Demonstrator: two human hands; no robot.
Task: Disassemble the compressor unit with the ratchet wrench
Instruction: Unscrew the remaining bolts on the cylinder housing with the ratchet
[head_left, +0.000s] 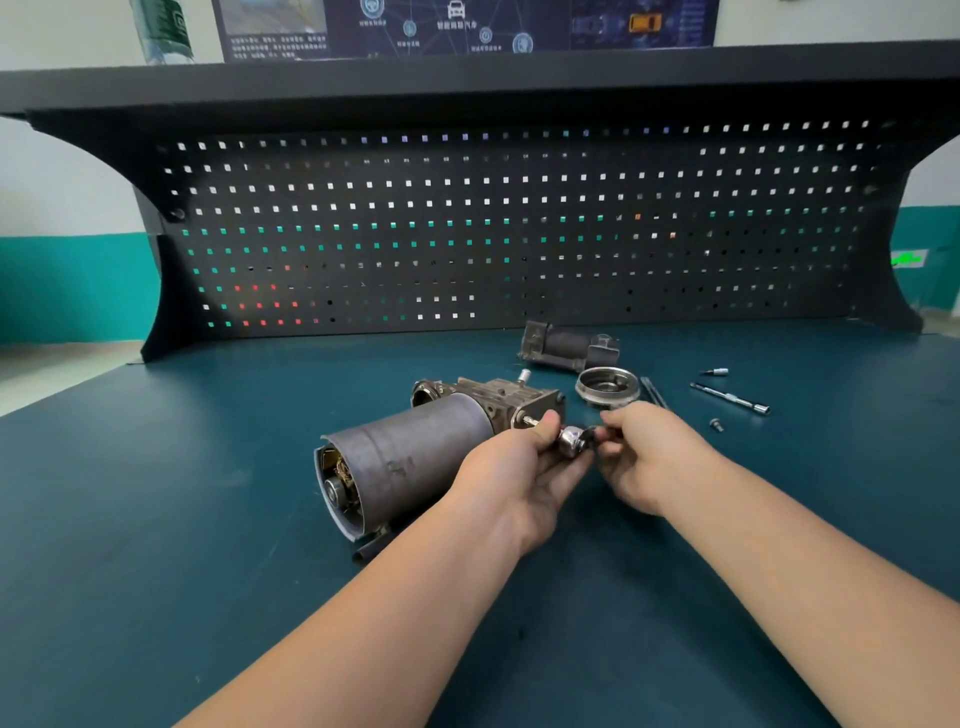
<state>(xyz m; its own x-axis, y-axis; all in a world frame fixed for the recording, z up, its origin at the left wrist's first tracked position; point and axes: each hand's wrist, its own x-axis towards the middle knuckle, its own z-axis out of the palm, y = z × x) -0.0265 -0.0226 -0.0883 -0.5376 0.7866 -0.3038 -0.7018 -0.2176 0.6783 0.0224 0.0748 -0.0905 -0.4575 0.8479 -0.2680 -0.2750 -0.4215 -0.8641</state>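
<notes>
The compressor unit (415, 457) lies on its side on the teal bench, its grey cylindrical body toward me and its cast head (498, 397) at the far end. The chrome head of the ratchet wrench (571, 439) sits at the unit's right side, its socket shaft running into the casting. My left hand (519, 467) grips the ratchet head from below, thumb over the shaft. My right hand (649, 452) pinches the dark handle end of the wrench, which its fingers mostly hide.
A removed round metal cover (608, 385) and a dark cast part (569, 345) lie behind the hands. An extension bar (730, 399), a small bit (716, 372) and a loose bolt (717, 424) lie to the right. A black pegboard (519, 228) walls off the bench's far edge.
</notes>
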